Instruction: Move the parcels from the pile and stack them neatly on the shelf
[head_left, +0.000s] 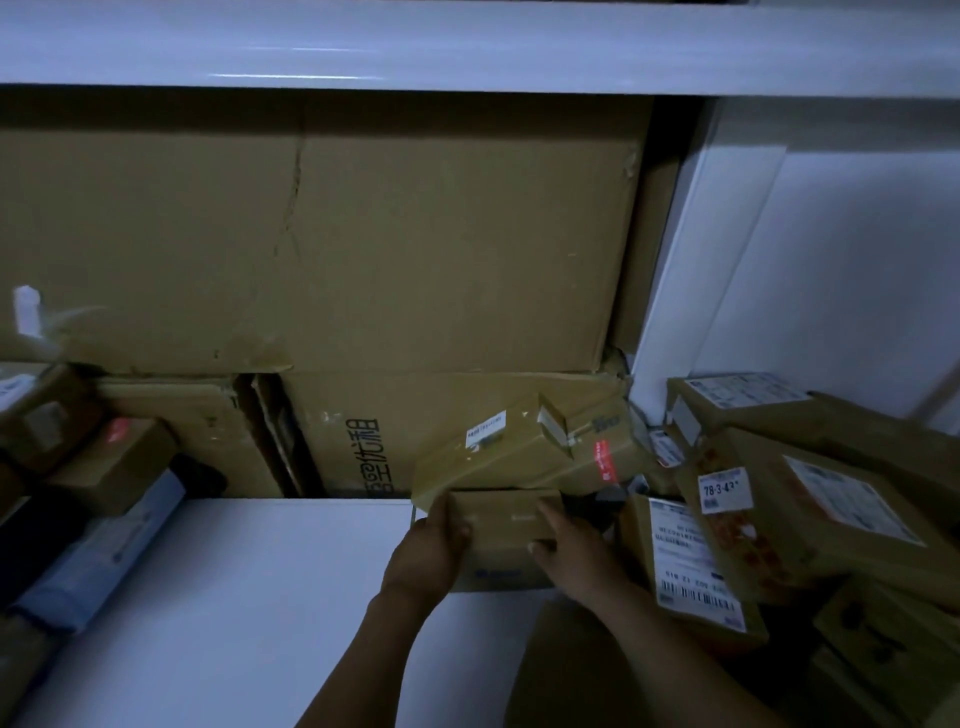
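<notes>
Currently gripping small parcel (501, 522) at both ends: clamping left end with left hand (434, 543), right end with right hand (569, 553), fingers curling over top face. Holding it at right part of shelf (234, 597), near front edge, just in front of tilted long parcel (519, 447); not telling if resting or hovering. Presenting long axis left-right, parallel to front edge. Working tight against pile (831, 519) on right. Probably setting down next; judging bare board leftward, so left hand nearer.

Small brown parcel (501, 522), level, blue print on near face, gripped at both ends over white shelf (249, 597). Long taped parcel (524, 441) tilted just behind. Pile (810, 499) of labelled cartons right.
</notes>
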